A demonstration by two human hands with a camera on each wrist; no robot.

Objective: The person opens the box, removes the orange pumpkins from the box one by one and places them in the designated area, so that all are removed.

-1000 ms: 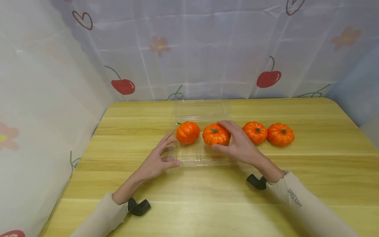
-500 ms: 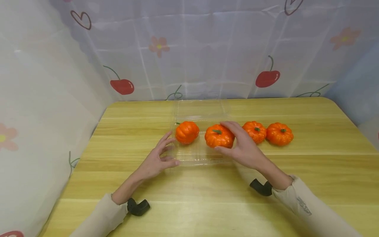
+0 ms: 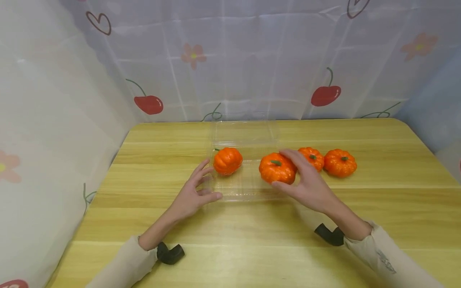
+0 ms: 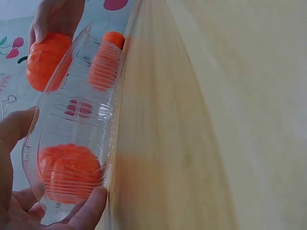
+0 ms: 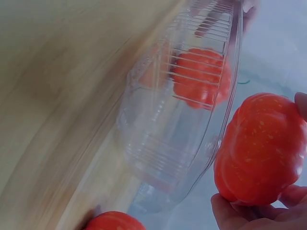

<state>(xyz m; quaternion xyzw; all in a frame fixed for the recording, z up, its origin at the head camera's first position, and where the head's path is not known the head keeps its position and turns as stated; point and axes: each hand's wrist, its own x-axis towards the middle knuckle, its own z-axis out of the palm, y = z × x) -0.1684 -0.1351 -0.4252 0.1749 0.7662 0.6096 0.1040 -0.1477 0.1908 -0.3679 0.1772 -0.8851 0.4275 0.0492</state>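
Observation:
A small orange pumpkin point(image 3: 276, 171) with a green stem is gripped in my right hand point(image 3: 313, 187), thumb in front and fingers behind. It is held over the right side of a clear plastic clamshell container point(image 3: 243, 186), whose lid is folded back. In the right wrist view, the held pumpkin point(image 5: 261, 151) is above the container's rim. A second pumpkin point(image 3: 227, 161) lies tipped in the left part of the container, its stem to the left. My left hand point(image 3: 190, 196) rests its spread fingers at the container's left wall, thumb by the front corner.
Two more pumpkins, a nearer one point(image 3: 314, 157) partly behind my right hand and another point(image 3: 340, 163), sit side by side to the right on the wooden table point(image 3: 234, 248). A curtain point(image 3: 252, 72) with cherry prints stands behind the table's back edge.
My right hand has moved the gripped pumpkin rightward and toward me, from over the container's middle to its right side. The left hand and the other pumpkins have stayed put.

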